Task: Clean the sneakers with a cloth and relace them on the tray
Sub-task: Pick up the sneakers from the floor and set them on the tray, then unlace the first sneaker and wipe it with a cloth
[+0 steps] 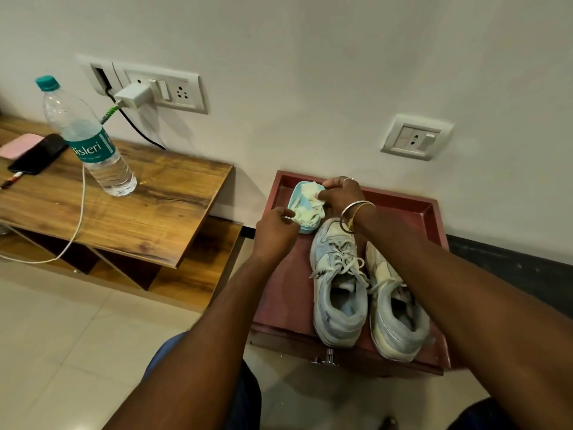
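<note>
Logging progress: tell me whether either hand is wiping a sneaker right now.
No, the left hand and right hand both pinch the cloth lying in the blue bowl, not on the sneakers.

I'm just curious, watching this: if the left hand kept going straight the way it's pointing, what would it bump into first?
The left hand pinches the edge of the cloth, so straight on it would likely push into the blue bowl that holds the cloth. Depth is hard to judge from one view.
</note>
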